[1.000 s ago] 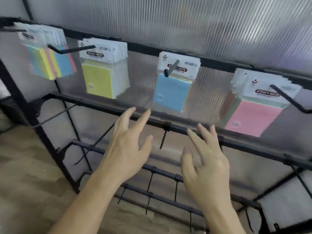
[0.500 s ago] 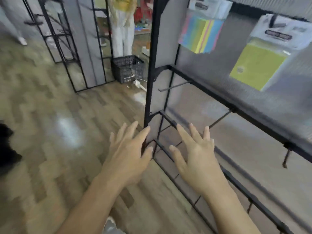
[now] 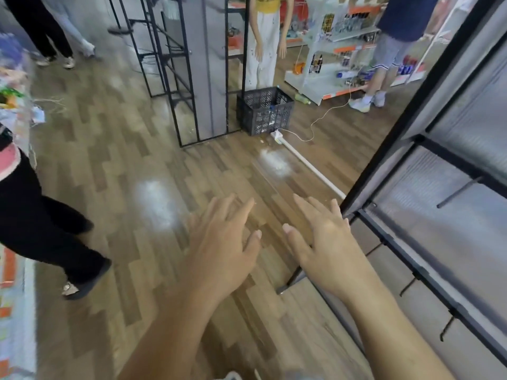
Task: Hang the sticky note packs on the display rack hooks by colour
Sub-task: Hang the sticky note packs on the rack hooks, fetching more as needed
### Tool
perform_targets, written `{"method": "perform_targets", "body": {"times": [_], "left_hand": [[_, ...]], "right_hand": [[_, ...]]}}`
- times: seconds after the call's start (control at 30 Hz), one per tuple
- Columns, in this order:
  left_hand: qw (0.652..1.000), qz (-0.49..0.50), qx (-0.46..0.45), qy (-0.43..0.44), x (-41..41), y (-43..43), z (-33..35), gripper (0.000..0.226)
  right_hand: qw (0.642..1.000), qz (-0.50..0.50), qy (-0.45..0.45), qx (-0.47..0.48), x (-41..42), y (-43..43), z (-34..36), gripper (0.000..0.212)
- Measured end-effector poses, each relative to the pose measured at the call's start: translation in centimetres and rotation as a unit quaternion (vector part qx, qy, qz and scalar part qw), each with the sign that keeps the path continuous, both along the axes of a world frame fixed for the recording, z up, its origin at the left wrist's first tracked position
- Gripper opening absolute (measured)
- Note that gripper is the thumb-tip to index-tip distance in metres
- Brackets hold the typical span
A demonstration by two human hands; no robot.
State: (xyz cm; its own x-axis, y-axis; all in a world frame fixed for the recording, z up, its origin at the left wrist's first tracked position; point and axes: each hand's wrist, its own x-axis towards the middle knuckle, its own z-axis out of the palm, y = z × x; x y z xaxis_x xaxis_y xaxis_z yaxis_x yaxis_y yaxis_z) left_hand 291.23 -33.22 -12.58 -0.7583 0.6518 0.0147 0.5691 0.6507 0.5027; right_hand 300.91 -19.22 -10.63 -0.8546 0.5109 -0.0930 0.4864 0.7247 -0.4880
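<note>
Gaze swung left off the hung packs; both hands empty over the floor (image 3: 123, 165).
Spread and holding nothing, the left hand (image 3: 219, 250) and right hand (image 3: 326, 248) hover beside the display rack (image 3: 409, 113); no sticky note packs show now. They are probably light, slick-wrapped and bendy: pinch the stiff card header beside its hole.

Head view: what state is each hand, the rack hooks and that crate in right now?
Left hand, open, fingers spread, holding nothing.
Right hand, open, fingers spread, holding nothing.
Display rack, upright, only its lower part in view.
Hook, bare.
Black crate, upright, open top.
Sticky note packs, none in view.
</note>
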Motion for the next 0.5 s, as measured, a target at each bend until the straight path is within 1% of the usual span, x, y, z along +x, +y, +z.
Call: {"method": "perform_targets", "body": {"times": [0.1, 0.27, 0.37, 0.5], "left_hand": [[1.000, 0.019, 0.014, 0.017, -4.1, -0.5, -0.7, 0.054], [0.999, 0.047, -0.003, 0.015, -11.6, -0.4, -1.7, 0.053], [0.998, 0.068, 0.000, 0.009, -17.1, 1.1, -2.0, 0.052], [0.998, 0.058, 0.006, 0.023, -25.0, 4.0, -1.7, 0.055]], "right_hand": [[1.000, 0.001, -0.009, -0.001, -4.5, 0.2, -0.2, 0.061], [1.000, 0.021, -0.006, -0.017, -12.8, 1.5, -1.2, 0.061], [0.999, 0.034, 0.001, -0.028, -18.7, 2.7, -2.1, 0.060], [0.998, 0.037, 0.019, -0.050, -26.7, 5.2, -2.6, 0.057]]}}
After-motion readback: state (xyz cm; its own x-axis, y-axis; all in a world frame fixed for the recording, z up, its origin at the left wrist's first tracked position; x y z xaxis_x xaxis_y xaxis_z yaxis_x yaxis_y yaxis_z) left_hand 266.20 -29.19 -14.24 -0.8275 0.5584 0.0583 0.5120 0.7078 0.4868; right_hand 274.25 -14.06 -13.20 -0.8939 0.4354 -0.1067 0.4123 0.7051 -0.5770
